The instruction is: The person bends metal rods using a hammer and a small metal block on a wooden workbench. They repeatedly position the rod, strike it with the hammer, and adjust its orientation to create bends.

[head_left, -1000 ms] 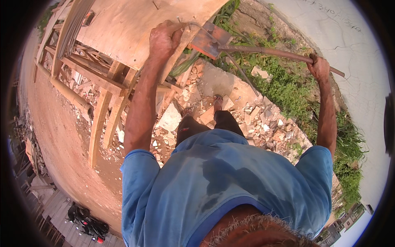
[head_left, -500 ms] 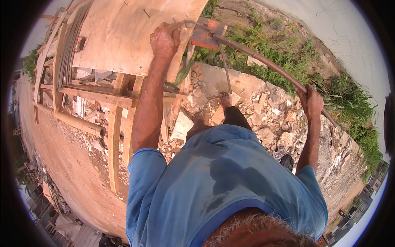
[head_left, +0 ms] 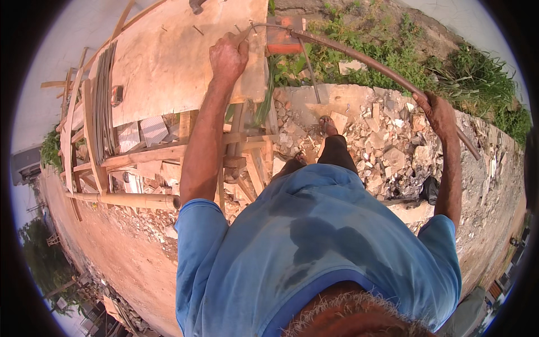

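Observation:
My left hand (head_left: 229, 58) is closed in a fist over the plywood board (head_left: 168, 73), with a thin metal rod (head_left: 268, 24) emerging by its thumb. That rod runs past upright nails (head_left: 198, 30) to an orange-red block (head_left: 284, 40) at the board's right edge. From the block a long brown metal bar (head_left: 365, 58) slants down to the right. My right hand (head_left: 439, 115) is wrapped round this bar near its far end, thumb along the top. A thin straight rod (head_left: 310, 70) leans below the block, its lower end near my foot.
Broken rubble (head_left: 393, 151) covers the ground around my feet. A bundle of thin rods (head_left: 103, 106) lies along the board's left side, beside a small orange-and-black tool (head_left: 117, 95). Timber framing (head_left: 146, 156) and a bamboo pole (head_left: 123, 200) stand below. Green plants (head_left: 387, 78) grow on the right.
The whole view has shifted and turned, bringing a hammer-like head into sight at the top. Both hands keep their hold; my right hand with the bar appears farther right in the picture.

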Demonstrator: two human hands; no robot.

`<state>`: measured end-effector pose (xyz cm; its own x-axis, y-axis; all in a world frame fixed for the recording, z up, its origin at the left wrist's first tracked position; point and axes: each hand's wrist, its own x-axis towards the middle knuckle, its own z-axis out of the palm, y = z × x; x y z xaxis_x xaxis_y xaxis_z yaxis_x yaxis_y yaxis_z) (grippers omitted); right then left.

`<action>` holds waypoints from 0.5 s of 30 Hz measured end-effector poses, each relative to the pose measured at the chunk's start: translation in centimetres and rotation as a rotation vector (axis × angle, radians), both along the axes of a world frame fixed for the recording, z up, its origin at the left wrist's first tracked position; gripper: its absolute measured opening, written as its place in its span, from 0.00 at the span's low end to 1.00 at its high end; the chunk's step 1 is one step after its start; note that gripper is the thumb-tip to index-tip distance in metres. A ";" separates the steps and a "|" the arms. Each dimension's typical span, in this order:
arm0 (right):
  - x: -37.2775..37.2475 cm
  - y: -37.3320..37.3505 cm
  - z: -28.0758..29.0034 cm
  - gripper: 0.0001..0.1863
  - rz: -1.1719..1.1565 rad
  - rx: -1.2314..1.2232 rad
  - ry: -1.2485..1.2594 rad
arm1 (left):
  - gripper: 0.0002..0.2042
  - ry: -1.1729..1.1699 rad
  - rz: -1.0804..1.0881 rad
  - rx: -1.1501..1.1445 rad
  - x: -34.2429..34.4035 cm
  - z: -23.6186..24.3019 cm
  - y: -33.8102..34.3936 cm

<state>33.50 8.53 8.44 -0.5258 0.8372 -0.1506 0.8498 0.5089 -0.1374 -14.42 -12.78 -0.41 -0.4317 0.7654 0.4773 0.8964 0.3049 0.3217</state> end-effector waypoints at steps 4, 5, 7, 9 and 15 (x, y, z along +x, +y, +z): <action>0.0 -1.7 -0.4 0.42 -0.017 0.025 -0.007 | 0.21 0.062 0.042 -0.062 1.2 1.4 0.0; 0.1 -1.3 -0.4 0.43 -0.009 0.003 -0.030 | 0.25 0.086 0.067 -0.090 2.1 1.8 -0.4; 0.2 -0.5 -0.2 0.46 -0.026 -0.054 -0.062 | 0.34 0.126 0.111 -0.133 4.5 2.5 -1.0; 0.2 0.0 0.0 0.47 -0.011 -0.107 -0.032 | 0.45 0.126 0.170 -0.186 8.2 2.0 -1.9; -0.3 -1.2 0.0 0.45 -0.018 -0.089 -0.002 | 0.63 -0.207 0.055 -0.322 9.8 2.0 -2.5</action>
